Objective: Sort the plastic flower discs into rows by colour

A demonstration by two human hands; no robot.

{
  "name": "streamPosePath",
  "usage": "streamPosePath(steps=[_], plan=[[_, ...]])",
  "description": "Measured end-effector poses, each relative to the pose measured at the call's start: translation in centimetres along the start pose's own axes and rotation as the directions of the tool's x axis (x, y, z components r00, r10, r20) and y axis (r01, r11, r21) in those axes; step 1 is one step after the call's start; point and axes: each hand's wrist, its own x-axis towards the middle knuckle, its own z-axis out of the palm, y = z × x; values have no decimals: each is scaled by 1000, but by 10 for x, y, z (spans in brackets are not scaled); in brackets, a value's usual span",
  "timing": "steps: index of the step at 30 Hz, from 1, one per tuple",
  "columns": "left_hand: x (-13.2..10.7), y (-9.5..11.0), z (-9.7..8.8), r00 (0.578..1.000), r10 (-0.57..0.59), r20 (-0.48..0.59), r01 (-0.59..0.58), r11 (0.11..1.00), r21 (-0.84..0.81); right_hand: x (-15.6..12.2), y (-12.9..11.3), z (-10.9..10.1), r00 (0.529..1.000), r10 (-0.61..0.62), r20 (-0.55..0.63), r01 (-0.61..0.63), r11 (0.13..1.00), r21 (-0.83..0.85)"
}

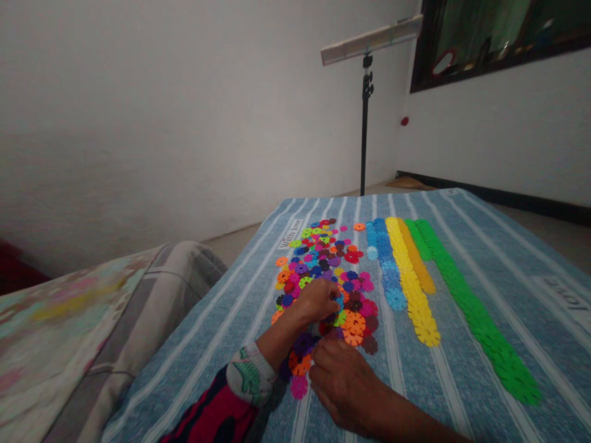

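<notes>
Notched plastic snowflake discs [354,321] in many colours lie in a loose, mixed pile on the cloth. My left hand [318,299] reaches over the pile, its fingers pinched at a light blue snowflake disc [340,301]. Nearer to me, my right hand [344,378] is closed at the pile's lower end; what its fingertips hold, if anything, is hidden. Right of the pile run overlapping rows of single colours: a blue row [390,271], a yellow row [410,283], an orange-yellow row [418,258] and a green row [480,320].
A striped blue cloth [221,344] covers the table. At the left stands another surface under a patterned cover [83,320]. Past the far edge rises a black stand [364,135] with a flat panel [372,42] on top. White walls and a dark-framed window [489,37] are behind.
</notes>
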Motion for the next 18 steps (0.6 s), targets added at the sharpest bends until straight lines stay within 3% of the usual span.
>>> streamPosePath(steps=[10,13,18], plan=[[4,-16,-10,997,56,-45,-65,971,-232,-2,1,8,1000,11,-18,-11,1000,-19],[23,-9,-15,989,110,-97,-129,967,-219,-1,3,14,999,-10,-38,8,999,-45],[76,21,-15,970,189,-152,-202,977,-71,0,6,28,989,-39,-141,25,994,-104]])
